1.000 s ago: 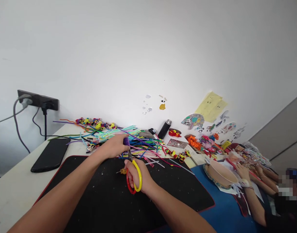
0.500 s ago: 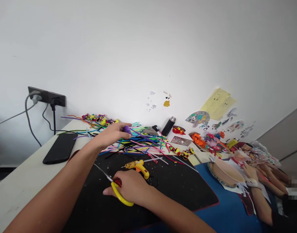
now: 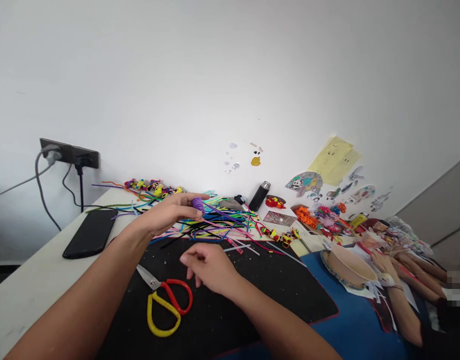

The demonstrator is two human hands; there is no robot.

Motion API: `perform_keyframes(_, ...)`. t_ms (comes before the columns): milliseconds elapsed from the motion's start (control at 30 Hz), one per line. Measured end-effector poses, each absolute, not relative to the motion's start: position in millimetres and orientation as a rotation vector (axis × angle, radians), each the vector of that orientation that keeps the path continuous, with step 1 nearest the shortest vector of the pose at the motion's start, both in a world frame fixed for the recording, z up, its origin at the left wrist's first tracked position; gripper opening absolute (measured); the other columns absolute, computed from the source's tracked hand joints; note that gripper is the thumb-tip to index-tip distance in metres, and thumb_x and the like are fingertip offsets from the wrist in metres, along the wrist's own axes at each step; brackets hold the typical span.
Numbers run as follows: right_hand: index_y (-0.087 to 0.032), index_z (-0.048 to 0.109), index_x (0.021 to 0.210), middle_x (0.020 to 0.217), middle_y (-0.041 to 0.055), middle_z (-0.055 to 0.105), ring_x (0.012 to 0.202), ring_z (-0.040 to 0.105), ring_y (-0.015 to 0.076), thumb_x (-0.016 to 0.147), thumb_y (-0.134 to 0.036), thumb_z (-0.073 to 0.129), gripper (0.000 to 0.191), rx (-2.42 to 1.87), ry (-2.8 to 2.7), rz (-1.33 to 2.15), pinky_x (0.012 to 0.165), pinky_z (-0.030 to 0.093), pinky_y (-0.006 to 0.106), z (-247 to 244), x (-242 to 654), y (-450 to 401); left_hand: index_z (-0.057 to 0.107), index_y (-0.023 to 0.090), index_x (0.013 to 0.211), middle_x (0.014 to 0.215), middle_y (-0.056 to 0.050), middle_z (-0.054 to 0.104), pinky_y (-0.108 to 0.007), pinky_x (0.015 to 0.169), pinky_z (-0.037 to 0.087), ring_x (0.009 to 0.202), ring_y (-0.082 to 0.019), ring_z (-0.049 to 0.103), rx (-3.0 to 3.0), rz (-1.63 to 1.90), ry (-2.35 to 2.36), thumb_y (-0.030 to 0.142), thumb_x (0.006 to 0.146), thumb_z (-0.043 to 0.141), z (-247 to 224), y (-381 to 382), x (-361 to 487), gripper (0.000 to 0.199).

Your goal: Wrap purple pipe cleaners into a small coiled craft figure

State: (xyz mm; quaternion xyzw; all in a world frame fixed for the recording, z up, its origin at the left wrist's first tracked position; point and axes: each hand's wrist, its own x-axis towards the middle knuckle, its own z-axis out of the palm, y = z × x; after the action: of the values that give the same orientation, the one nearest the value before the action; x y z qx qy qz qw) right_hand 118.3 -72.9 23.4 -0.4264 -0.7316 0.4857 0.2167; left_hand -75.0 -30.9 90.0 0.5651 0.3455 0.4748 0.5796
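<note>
My left hand (image 3: 177, 207) is closed on a coiled purple pipe cleaner (image 3: 198, 205), holding it above a pile of loose pipe cleaners (image 3: 214, 225) in many colours. Below it, over the black mat (image 3: 260, 285), my right hand (image 3: 210, 265) has loosely bent fingers, a gap between them and nothing visible in them. Scissors (image 3: 153, 284) with one red and one yellow handle lie on the mat to its left, blades partly behind my left forearm. The glue gun seen earlier is hidden, its former spot covered by my right hand.
A black phone (image 3: 90, 234) lies at the left, below a wall socket strip (image 3: 70, 152) with cables. White glue sticks (image 3: 239, 246) lie on the mat. Behind stands a black flask (image 3: 260, 196). At the right, another person's hands work beside a round beige container (image 3: 352, 265).
My right hand has let go of the scissors, which now lie on the mat, and has moved up over the glue gun's place. My left hand still holds the purple coil.
</note>
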Motion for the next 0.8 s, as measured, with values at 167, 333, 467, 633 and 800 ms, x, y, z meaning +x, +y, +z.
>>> perform_keyframes(167, -0.018, 0.069, 0.092, 0.055, -0.0060, 0.059, 0.035, 0.045, 0.0079, 0.088, -0.064, 0.069, 0.047, -1.116, -1.628, 1.368, 0.035, 0.029, 0.019, 33, 139, -54, 0.072, 0.018, 0.131, 0.089, -0.001, 0.067, -0.036, 0.084, 0.047, 0.090, -0.024, 0.063, 1.450, 1.014, 0.849, 0.026, 0.070, 0.081, 87, -28, -70, 0.063)
perform_keyframes(333, -0.018, 0.067, 0.096, 0.054, -0.0069, 0.058, 0.034, 0.043, 0.0069, 0.084, -0.065, 0.073, 0.049, -1.085, -1.471, 1.319, 0.032, 0.024, 0.018, 41, 150, -51, 0.071, 0.020, 0.132, 0.087, 0.000, 0.067, -0.036, 0.081, 0.046, 0.089, -0.025, 0.062, 1.598, 0.930, 0.905, 0.031, 0.072, 0.079, 81, -24, -63, 0.062)
perform_keyframes(467, -0.018, 0.066, 0.100, 0.054, -0.0075, 0.058, 0.033, 0.043, 0.0070, 0.083, -0.065, 0.073, 0.051, -1.045, -1.447, 1.364, 0.031, 0.024, 0.018, 40, 151, -51, 0.067, 0.021, 0.139, 0.091, -0.001, 0.067, -0.035, 0.080, 0.046, 0.091, -0.026, 0.062, 1.713, 0.849, 0.952, 0.034, 0.076, 0.076, 77, -22, -57, 0.065)
perform_keyframes(633, -0.019, 0.064, 0.093, 0.053, -0.0077, 0.058, 0.032, 0.043, 0.0070, 0.083, -0.065, 0.074, 0.048, -0.999, -1.446, 1.440, 0.032, 0.024, 0.018, 38, 153, -53, 0.061, 0.022, 0.147, 0.092, 0.000, 0.067, -0.031, 0.074, 0.044, 0.087, -0.024, 0.061, 1.777, 0.757, 0.978, 0.038, 0.081, 0.073, 78, -26, -50, 0.070)
perform_keyframes(800, -0.020, 0.063, 0.090, 0.050, -0.0083, 0.057, 0.031, 0.042, 0.0068, 0.082, -0.063, 0.075, 0.046, -0.990, -1.425, 1.464, 0.032, 0.024, 0.018, 35, 156, -54, 0.060, 0.023, 0.149, 0.095, -0.001, 0.068, -0.030, 0.075, 0.044, 0.088, -0.024, 0.061, 1.829, 0.691, 1.017, 0.039, 0.078, 0.071, 86, -32, -45, 0.074)
